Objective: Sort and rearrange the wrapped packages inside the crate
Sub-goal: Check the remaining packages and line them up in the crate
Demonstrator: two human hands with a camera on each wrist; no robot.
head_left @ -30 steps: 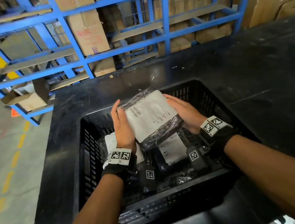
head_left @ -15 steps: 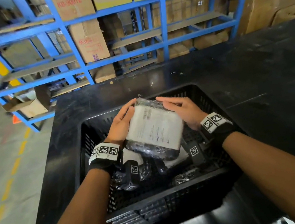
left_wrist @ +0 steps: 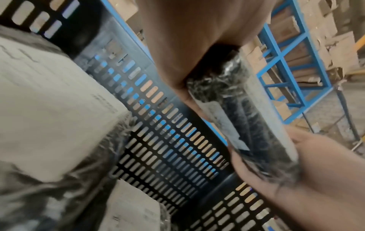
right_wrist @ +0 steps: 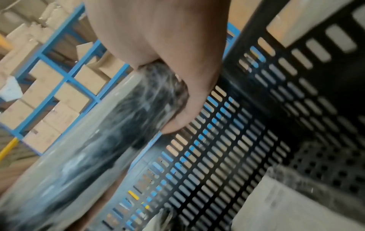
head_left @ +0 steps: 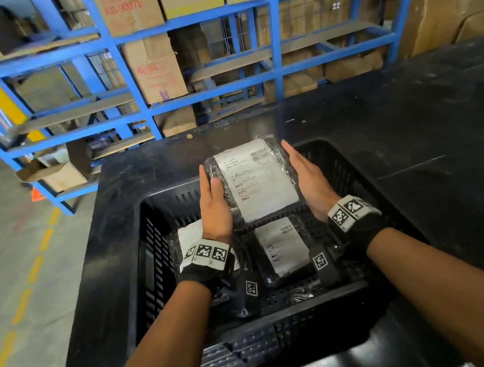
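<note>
Crate (head_left: pixel 139 264) first: black plastic, slotted walls, perforated floor, on a dark table (head_left: pixel 418 137) with blue racking (head_left: pixel 273 34) and cardboard boxes behind. You have one package (head_left: pixel 258 180) raised over the far half of the crate, label up, clear of the floor. Your left hand (head_left: pixel 214 210) and right hand (head_left: pixel 311 181) press its two long edges between the palms, fingers running straight along the sides; the wrist views show thumbs wrapped over the top and fingers under, so you are clamping it, not pinching a corner.

Below it, two more packages: one (head_left: pixel 282 248) mid-floor, label up, another (head_left: pixel 190 235) partly hidden under your left wrist.

Risks from here:
- Film is slick and glossy. A side squeeze alone could let the package slide out downward onto those below.
- Wrap looks loose and crinkled at the ends; it could snag on a slot edge if you drag it along the wall.
- Setting it down blind over the left package may bury that label.

Materials: soft black contents, likely fabric, under clear stretch film; white paper labels with barcode print; flat, pillow-edged rectangles. Likely to flex, not crack.
</note>
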